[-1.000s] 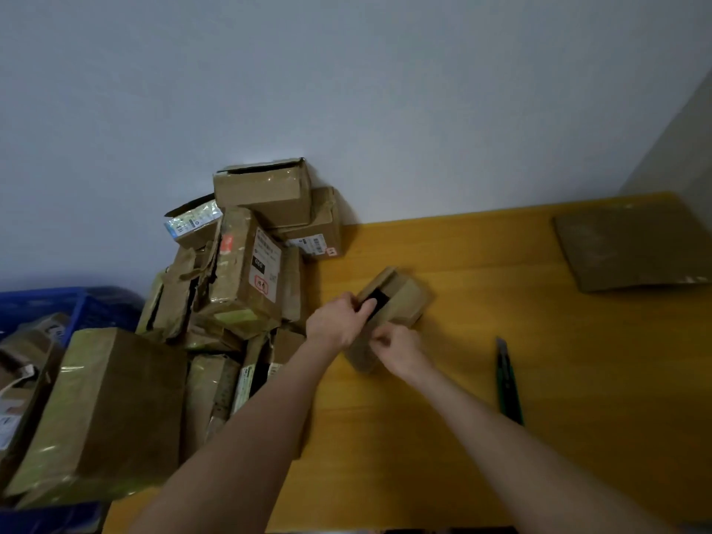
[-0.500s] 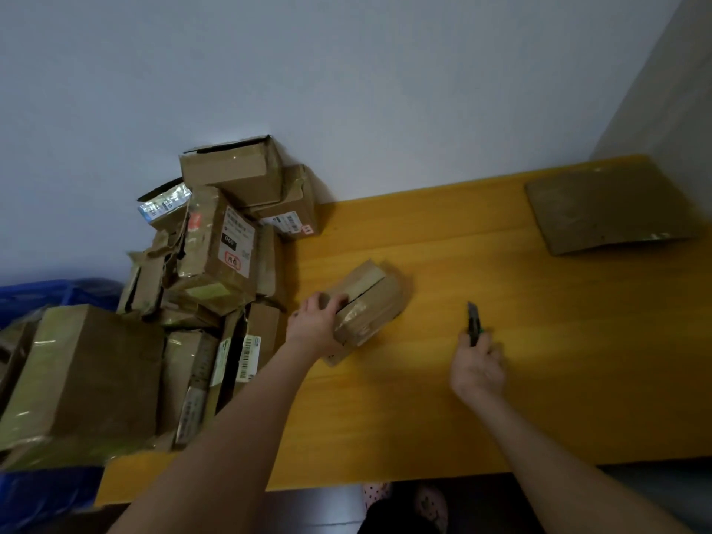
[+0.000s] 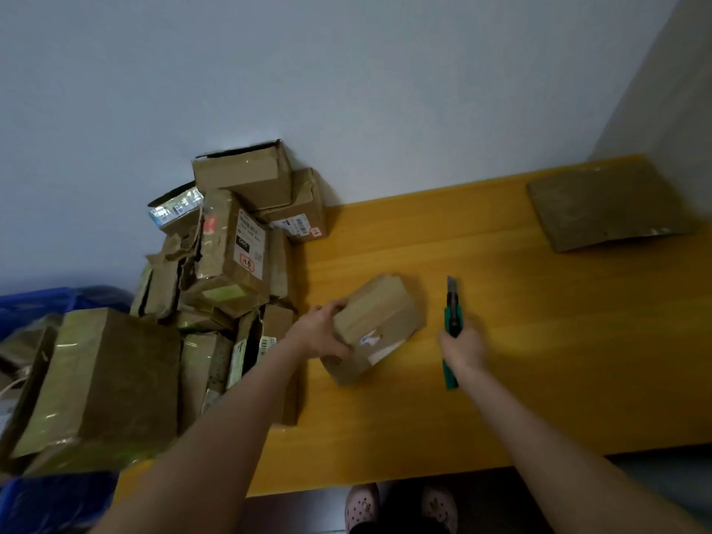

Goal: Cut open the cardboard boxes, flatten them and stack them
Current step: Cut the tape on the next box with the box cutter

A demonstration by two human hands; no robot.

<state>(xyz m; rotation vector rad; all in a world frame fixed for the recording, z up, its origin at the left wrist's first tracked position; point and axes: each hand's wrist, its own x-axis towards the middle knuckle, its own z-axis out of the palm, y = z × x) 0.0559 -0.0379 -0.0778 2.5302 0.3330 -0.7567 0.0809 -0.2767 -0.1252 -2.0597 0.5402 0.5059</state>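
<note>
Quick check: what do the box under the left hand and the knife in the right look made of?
The box: matte brown cardboard, judging by its creased folds, with a white paper-like label. The knife: green handle, probably plastic; the grey blade looks like metal, though too small to confirm.

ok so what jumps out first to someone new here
The messy pile of cardboard boxes heaped against the wall at the left end of the yellow table grabs the eye first. Mid-table, the left hand grips a small taped box while the right hand holds a green utility knife beside it, blade out. A flattened cardboard sheet lies at the far right corner.
</note>
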